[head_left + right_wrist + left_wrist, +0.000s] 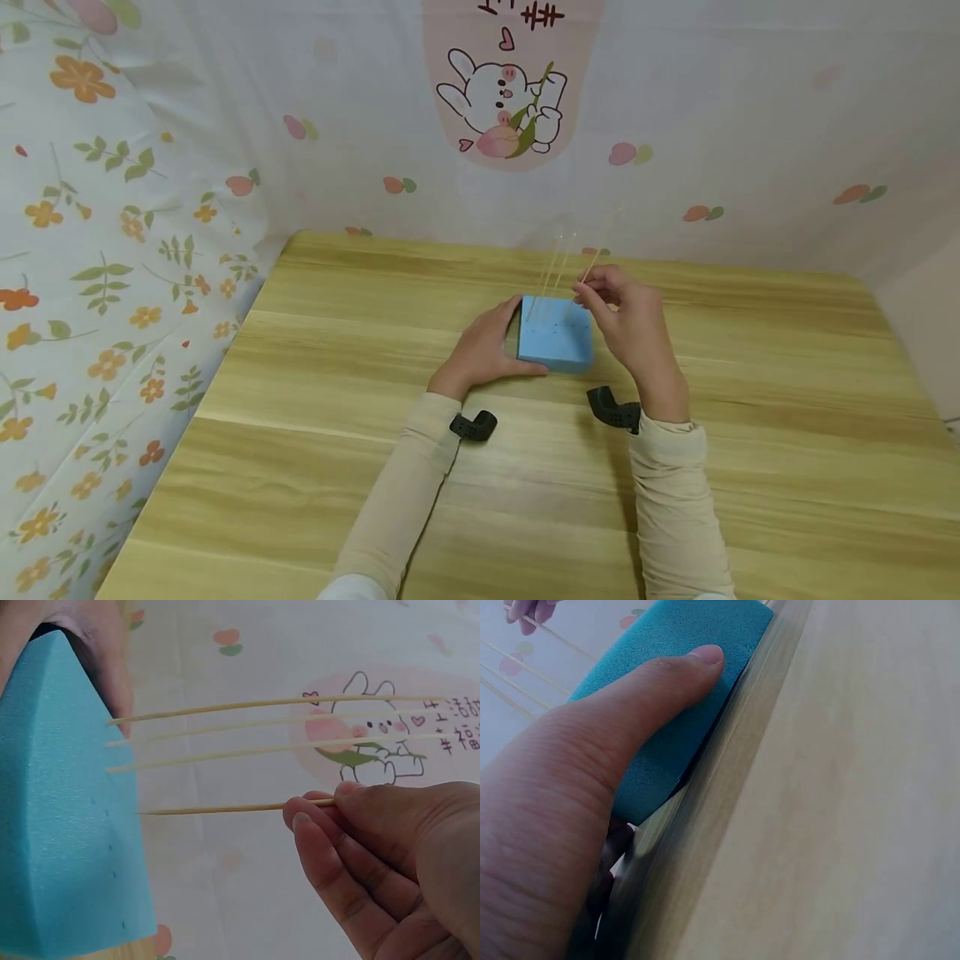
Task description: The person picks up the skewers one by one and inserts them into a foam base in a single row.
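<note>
A blue foam block (557,343) lies on the wooden table, with three thin sticks (225,709) standing in its top and small holes beside them. My left hand (483,348) grips the block from its left side; in the left wrist view the thumb (682,671) lies along the block's side face. Between thumb and fingertips my right hand (382,862) pinches a fourth stick (217,810), its pointed tip close to the block's top face in the right wrist view. Whether that tip touches the foam I cannot tell.
The wooden table (300,467) extends around the block. Behind it hangs a pale cloth (735,100) with a rabbit print, and a flowered cloth (112,275) hangs at the left. A black wrist mount (474,426) is on the left sleeve, another (613,410) by the right.
</note>
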Motion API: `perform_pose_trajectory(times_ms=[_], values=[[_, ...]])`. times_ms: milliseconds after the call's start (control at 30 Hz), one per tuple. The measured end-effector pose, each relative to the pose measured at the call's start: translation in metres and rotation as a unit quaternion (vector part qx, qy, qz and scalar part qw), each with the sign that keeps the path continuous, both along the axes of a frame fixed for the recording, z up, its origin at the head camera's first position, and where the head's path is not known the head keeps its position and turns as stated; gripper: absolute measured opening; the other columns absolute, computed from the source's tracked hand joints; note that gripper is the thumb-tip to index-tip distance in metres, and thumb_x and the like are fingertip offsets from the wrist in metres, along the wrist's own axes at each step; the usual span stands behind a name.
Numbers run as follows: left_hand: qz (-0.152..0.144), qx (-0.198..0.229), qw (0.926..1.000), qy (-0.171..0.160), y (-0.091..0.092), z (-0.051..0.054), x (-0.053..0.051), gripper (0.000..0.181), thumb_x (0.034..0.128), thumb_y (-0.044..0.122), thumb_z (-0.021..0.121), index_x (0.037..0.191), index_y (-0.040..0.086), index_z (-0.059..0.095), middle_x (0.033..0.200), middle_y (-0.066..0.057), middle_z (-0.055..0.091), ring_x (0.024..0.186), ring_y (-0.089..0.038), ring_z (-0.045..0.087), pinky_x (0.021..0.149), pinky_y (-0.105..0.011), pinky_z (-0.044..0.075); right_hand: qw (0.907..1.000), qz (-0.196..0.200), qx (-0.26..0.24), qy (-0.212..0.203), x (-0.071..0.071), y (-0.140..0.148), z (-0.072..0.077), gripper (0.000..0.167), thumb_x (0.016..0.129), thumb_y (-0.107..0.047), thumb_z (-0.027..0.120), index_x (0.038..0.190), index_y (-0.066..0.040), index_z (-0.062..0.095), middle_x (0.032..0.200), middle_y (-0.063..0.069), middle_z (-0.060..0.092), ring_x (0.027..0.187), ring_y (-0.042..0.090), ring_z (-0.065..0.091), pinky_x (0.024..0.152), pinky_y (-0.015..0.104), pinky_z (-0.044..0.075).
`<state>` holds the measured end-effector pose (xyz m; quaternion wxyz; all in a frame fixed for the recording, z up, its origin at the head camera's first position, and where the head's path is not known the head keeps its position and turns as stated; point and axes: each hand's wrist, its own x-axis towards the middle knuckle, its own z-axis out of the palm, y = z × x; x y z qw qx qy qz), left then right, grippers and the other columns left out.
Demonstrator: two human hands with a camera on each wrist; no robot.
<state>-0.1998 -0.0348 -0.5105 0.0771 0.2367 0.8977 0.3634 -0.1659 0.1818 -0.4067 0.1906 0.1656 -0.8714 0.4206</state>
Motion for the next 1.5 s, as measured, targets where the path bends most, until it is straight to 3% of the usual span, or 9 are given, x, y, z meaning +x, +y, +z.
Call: perform_pose_trajectory(times_ms=[233, 667, 833, 967, 1067, 1200, 1300, 1500], values=[[0.002, -0.004, 1.0000, -0.005, 0.000, 0.002, 0.000, 0.130, 0.0708, 0.064, 0.088, 0.167, 0.011, 0.019, 0.166, -0.010, 0.034, 0.150, -0.031, 0.036, 0.119, -0.050, 0.035, 0.9992, 0.014, 0.032, -0.019, -0.004, -0.002, -0.007, 0.007, 0.099, -0.003, 0.069, 0.099, 0.004, 0.068, 0.089, 0.016, 0.076, 0.080, 0.029, 0.076, 0.075, 0.045, 0.061], [0.003, -0.007, 0.9999, -0.010, 0.002, 0.003, 0.001, 0.129, 0.0711, 0.064, 0.088, 0.167, 0.011, 0.019, 0.166, -0.010, 0.034, 0.149, -0.032, 0.037, 0.119, -0.050, 0.035, 0.9950, -0.003, 0.061, -0.079, -0.001, -0.005, -0.012, 0.009, 0.099, -0.005, 0.070, 0.101, 0.003, 0.071, 0.095, 0.019, 0.077, 0.085, 0.033, 0.076, 0.080, 0.050, 0.061], [0.003, -0.007, 0.9999, -0.011, 0.002, 0.001, 0.002, 0.129, 0.0707, 0.065, 0.088, 0.167, 0.012, 0.019, 0.166, -0.010, 0.033, 0.150, -0.032, 0.036, 0.119, -0.050, 0.034, 0.9881, -0.005, 0.060, -0.141, 0.003, 0.007, -0.009, 0.039, 0.100, -0.012, 0.071, 0.133, 0.004, 0.061, 0.119, 0.023, 0.072, 0.098, 0.038, 0.073, 0.088, 0.053, 0.058], [0.005, -0.009, 0.9998, -0.018, 0.001, 0.002, 0.002, 0.129, 0.0712, 0.065, 0.088, 0.167, 0.013, 0.018, 0.168, -0.010, 0.030, 0.152, -0.032, 0.033, 0.120, -0.051, 0.033, 0.9804, -0.033, 0.078, -0.178, 0.009, 0.033, -0.008, 0.041, 0.102, -0.013, 0.068, 0.139, 0.003, 0.059, 0.121, 0.024, 0.069, 0.103, 0.041, 0.069, 0.090, 0.056, 0.055], [0.006, -0.009, 0.9997, -0.021, 0.001, 0.003, 0.002, 0.129, 0.0719, 0.064, 0.088, 0.167, 0.013, 0.017, 0.168, -0.010, 0.029, 0.153, -0.032, 0.031, 0.121, -0.051, 0.032, 0.9719, -0.065, 0.101, -0.203, 0.017, 0.058, -0.013, 0.031, 0.102, -0.010, 0.065, 0.129, 0.006, 0.065, 0.114, 0.026, 0.070, 0.103, 0.044, 0.067, 0.087, 0.057, 0.054], [0.005, -0.010, 0.9998, -0.019, 0.001, 0.002, 0.002, 0.129, 0.0723, 0.063, 0.088, 0.167, 0.012, 0.018, 0.169, -0.010, 0.028, 0.153, -0.032, 0.031, 0.121, -0.051, 0.031, 0.9540, -0.116, 0.125, -0.246, 0.030, 0.088, -0.021, 0.026, 0.101, -0.012, 0.067, 0.118, 0.007, 0.068, 0.109, 0.026, 0.070, 0.099, 0.044, 0.066, 0.081, 0.054, 0.053], [0.004, -0.012, 0.9998, -0.018, 0.000, 0.002, 0.001, 0.129, 0.0720, 0.063, 0.088, 0.167, 0.012, 0.017, 0.169, -0.010, 0.028, 0.153, -0.032, 0.031, 0.121, -0.050, 0.031, 0.9356, -0.143, 0.128, -0.296, 0.037, 0.106, -0.022, 0.027, 0.099, -0.018, 0.070, 0.110, 0.007, 0.069, 0.105, 0.025, 0.069, 0.094, 0.040, 0.064, 0.076, 0.049, 0.050], [0.003, -0.014, 0.9997, -0.021, 0.001, 0.002, 0.002, 0.128, 0.0730, 0.062, 0.088, 0.167, 0.013, 0.016, 0.169, -0.009, 0.028, 0.153, -0.031, 0.030, 0.122, -0.049, 0.030, 0.8977, -0.144, 0.139, -0.393, 0.040, 0.115, -0.025, 0.032, 0.093, -0.025, 0.075, 0.100, 0.007, 0.072, 0.109, 0.024, 0.068, 0.096, 0.038, 0.061, 0.077, 0.049, 0.051]])
